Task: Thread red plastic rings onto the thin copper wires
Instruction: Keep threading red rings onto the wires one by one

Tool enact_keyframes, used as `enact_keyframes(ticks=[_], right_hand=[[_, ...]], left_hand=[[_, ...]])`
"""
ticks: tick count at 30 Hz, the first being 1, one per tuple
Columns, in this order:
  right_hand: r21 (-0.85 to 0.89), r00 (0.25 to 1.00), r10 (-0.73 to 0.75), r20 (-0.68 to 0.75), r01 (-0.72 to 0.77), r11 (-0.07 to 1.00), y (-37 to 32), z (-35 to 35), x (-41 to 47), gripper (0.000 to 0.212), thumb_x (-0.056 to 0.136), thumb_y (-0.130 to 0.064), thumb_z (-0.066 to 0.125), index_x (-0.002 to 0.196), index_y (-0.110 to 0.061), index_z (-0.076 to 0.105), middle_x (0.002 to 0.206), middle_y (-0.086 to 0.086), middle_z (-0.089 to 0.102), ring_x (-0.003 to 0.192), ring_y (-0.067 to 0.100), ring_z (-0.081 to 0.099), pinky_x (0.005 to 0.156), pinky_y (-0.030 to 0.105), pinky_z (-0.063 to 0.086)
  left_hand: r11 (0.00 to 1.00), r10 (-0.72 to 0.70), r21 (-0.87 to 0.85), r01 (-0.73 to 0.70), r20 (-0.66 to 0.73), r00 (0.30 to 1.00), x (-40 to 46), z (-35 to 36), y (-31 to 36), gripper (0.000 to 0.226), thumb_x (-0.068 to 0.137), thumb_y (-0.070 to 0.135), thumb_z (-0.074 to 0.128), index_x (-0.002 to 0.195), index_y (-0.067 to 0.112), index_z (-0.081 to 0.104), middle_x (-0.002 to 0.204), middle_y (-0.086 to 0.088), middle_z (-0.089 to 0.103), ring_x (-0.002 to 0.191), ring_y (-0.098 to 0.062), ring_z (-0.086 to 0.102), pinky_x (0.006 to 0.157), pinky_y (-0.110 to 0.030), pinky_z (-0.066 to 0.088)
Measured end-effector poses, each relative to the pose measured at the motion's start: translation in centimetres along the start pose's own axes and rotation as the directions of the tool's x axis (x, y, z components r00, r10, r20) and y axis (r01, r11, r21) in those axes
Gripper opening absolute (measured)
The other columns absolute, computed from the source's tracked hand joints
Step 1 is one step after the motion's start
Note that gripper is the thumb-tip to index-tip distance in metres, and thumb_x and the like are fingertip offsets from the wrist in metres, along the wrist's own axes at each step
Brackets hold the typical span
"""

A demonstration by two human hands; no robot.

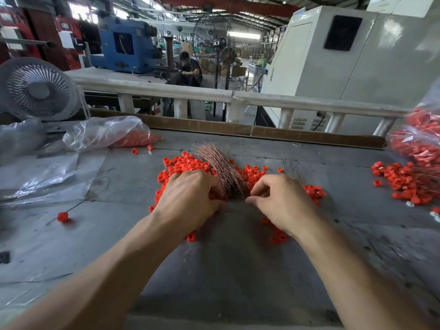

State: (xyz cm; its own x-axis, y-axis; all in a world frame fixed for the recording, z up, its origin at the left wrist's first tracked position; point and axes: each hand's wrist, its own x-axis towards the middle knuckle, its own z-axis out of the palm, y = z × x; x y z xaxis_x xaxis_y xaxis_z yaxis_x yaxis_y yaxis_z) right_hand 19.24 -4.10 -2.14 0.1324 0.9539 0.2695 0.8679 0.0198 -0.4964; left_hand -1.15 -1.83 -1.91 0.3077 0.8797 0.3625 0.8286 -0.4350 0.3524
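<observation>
Left hand (188,201) curling down over the near end of the copper wire bundle (220,165), fingers wrapped at its base and likely clamping it so the strands fan up and away within reach. Keeping the bundle pinned right in the middle of the red rings (185,164), apparently so each pick needs only a short reach. Right hand (283,201) hovering just beside the bundle's base, thumb and forefinger drawn close together in a pinch; too small to tell whether holding a single wire, a ring, or nothing. Probably singling out one strand or lining up a ring with a wire tip, judging by how near the fingertips (252,200) are sitting to the strands.

Lying loose across the grey work table (226,270) around both hands, more rings, some tucked under the palms. Resting well to the left, apart from the pile, one finished piece (63,216): a ring sitting on a thin wire, suggesting completed ones being set aside there. Spilling from a clear plastic bag (107,133) at the back left, further rings; another heap (409,182) spreading at the far right below a second bag (419,136), with thin wires mixed in.

Seeming to be early in the work, with most rings unthreaded.
</observation>
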Motion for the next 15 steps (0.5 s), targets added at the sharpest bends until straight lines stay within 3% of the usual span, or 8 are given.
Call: enact_keyframes(ticks=[7, 15], right_hand=[[-0.067, 0.966, -0.258, -0.021, 0.256, 0.964, -1.7, 0.2, -0.3, 0.024, 0.083, -0.032, 0.082, 0.086, -0.032, 0.059, 0.083, -0.018, 0.057, 0.083, 0.010, 0.058, 0.074, 0.032, 0.047], [-0.065, 0.946, -0.300, -0.118, 0.294, 0.954, -1.9, 0.4, 0.0, 0.007, 0.090, -0.025, 0.075, 0.090, -0.022, 0.068, 0.083, -0.013, 0.059, 0.082, 0.015, 0.058, 0.072, 0.034, 0.047]], left_hand=[[0.997, 0.032, 0.063, -0.034, 0.032, 0.999, -0.1, 0.2, 0.5, 0.014, 0.083, 0.044, 0.077, 0.093, 0.036, 0.074, 0.096, 0.015, 0.060, 0.106, -0.012, 0.056, 0.096, -0.034, 0.039], [0.993, 0.077, 0.084, -0.078, 0.017, 0.997, 0.0, 0.3, 0.4, 0.011, 0.085, 0.039, 0.072, 0.093, 0.031, 0.071, 0.098, 0.013, 0.061, 0.106, -0.011, 0.055, 0.091, -0.030, 0.036]])
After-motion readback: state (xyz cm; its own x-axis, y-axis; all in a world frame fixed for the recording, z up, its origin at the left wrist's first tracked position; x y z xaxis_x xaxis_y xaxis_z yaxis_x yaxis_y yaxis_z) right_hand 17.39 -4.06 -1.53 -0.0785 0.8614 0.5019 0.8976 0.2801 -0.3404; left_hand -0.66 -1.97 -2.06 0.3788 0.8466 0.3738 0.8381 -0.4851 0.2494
